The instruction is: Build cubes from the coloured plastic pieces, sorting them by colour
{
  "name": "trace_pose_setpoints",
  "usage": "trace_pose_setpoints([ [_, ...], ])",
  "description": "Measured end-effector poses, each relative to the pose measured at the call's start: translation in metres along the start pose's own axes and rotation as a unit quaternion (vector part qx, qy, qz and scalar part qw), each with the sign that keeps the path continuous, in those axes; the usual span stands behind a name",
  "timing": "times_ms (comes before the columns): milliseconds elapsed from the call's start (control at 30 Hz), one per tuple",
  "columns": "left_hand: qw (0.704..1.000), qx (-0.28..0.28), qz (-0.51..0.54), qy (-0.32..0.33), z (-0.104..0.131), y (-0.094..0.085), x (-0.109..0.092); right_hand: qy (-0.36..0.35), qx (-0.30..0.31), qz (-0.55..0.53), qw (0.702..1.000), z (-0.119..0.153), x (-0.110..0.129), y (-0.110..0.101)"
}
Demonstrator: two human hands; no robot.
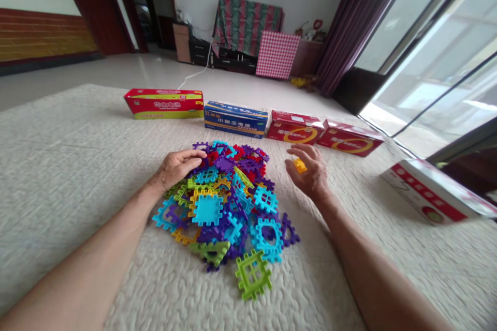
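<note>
A heap of interlocking plastic building pieces with notched edges (208, 209) lies in front of me, in purple, light blue, green, yellow and red. At its far left edge, my left hand (174, 168) reaches in with thumb and fingers apart, the tips beside a red piece (212, 158). I cannot tell whether they touch it. To the right of the heap is my right hand (312, 173), its fingers curved around a small yellow plastic piece (300, 165) between thumb and palm. Nearest to me, a green square window piece (253, 274) lies at the heap's front edge.
Beyond the heap stand a red and yellow-green box (165, 105), a blue box (235, 120) and two dark red boxes (295, 128) in a row. A white and red box (435, 194) stands at the right. Everything rests on a cream quilted mat (77, 165).
</note>
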State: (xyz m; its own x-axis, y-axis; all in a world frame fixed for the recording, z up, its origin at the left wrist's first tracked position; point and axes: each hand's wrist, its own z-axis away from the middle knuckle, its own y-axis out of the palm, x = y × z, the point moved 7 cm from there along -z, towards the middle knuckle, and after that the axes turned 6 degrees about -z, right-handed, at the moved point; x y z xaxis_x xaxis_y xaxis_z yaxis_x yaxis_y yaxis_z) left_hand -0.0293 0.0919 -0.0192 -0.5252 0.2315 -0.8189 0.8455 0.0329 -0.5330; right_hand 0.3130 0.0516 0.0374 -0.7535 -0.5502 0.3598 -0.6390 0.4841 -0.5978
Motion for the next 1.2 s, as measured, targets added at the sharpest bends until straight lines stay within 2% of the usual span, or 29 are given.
trace_pose_setpoints([
  [67, 1.000, 0.001, 0.011, -0.002, 0.000, 0.000, -0.002, -0.017, 0.075, -0.127, 0.989, -0.002, 0.031, 0.015],
  [133, 1.000, -0.001, 0.018, -0.003, 0.000, 0.000, -0.003, -0.036, 0.150, -0.201, 0.967, 0.000, 0.059, 0.031],
  [200, 1.000, 0.000, 0.019, -0.004, 0.000, 0.000, -0.004, -0.061, 0.196, -0.224, 0.953, 0.004, 0.080, 0.042],
  [267, 1.000, 0.001, 0.017, -0.004, 0.000, 0.000, -0.004, -0.076, 0.217, -0.219, 0.948, 0.007, 0.090, 0.051],
  [467, 1.000, -0.001, 0.008, 0.001, -0.001, 0.001, -0.003, -0.041, 0.211, -0.181, 0.960, 0.010, 0.081, 0.062],
  [633, 1.000, -0.003, 0.019, 0.006, -0.001, 0.001, -0.003, 0.098, 0.144, -0.161, 0.972, 0.007, 0.048, 0.064],
  [733, 1.000, -0.002, 0.014, 0.006, -0.002, 0.001, -0.003, 0.088, 0.094, -0.127, 0.983, 0.002, 0.043, 0.058],
  [833, 1.000, 0.000, 0.007, 0.006, -0.002, 0.002, -0.001, 0.044, 0.061, -0.108, 0.991, -0.003, 0.053, 0.046],
  [900, 1.000, 0.002, 0.006, 0.008, -0.002, 0.002, 0.000, 0.030, 0.087, -0.113, 0.989, -0.003, 0.064, 0.044],
  [1033, 1.000, 0.004, 0.012, 0.008, -0.002, 0.003, 0.002, 0.034, 0.203, -0.149, 0.967, 0.002, 0.086, 0.052],
  [1100, 1.000, 0.004, 0.013, 0.008, -0.003, 0.003, 0.003, 0.040, 0.240, -0.214, 0.946, 0.004, 0.096, 0.055],
  [1200, 1.000, 0.003, 0.017, 0.012, -0.003, 0.003, 0.003, 0.044, 0.258, -0.327, 0.908, 0.004, 0.104, 0.055],
])
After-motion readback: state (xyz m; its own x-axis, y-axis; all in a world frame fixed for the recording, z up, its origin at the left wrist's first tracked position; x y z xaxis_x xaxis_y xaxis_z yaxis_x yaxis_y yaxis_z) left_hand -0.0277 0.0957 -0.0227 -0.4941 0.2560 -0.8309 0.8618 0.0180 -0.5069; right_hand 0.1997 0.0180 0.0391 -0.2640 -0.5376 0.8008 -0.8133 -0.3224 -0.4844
